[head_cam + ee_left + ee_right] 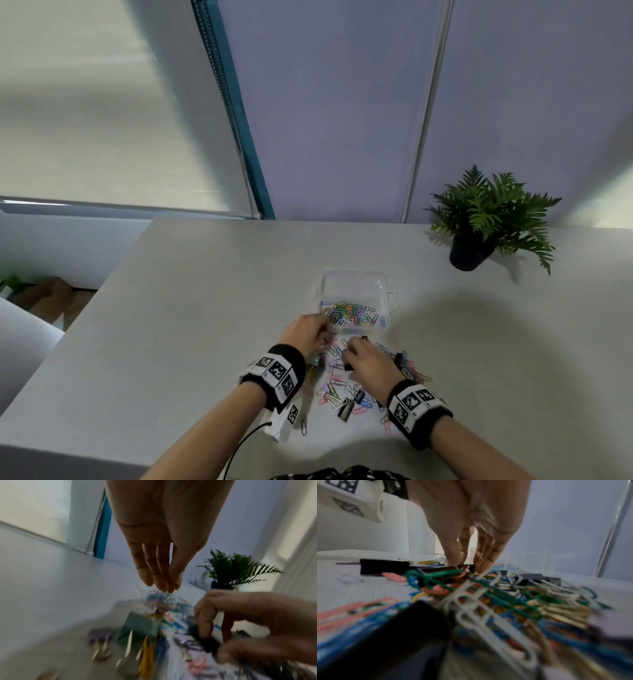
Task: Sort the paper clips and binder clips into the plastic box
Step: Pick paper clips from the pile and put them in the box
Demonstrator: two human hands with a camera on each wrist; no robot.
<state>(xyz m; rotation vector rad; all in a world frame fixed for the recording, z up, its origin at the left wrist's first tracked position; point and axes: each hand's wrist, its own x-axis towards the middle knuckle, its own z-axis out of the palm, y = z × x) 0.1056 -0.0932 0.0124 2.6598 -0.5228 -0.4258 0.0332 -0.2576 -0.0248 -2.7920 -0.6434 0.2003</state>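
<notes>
The clear plastic box (354,301) sits open on the grey worktop (191,308), its near part holding coloured paper clips (349,313). Just in front of the box lies a loose scatter of more paper clips (330,390) and black binder clips (346,409). The left hand (306,334) reaches toward the box's near left corner, fingers extended and close together. The right hand (368,359), nearer than the box, pinches a small black binder clip (208,644). A potted fern (486,219) stands well beyond the box.

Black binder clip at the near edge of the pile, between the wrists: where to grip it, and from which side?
Probably take the black binder clip by its black body, pinched across the two flat faces, coming straight down from above. It lies flat on the table with paper clips crowding it, and its thin wire handles look harder to catch.
</notes>
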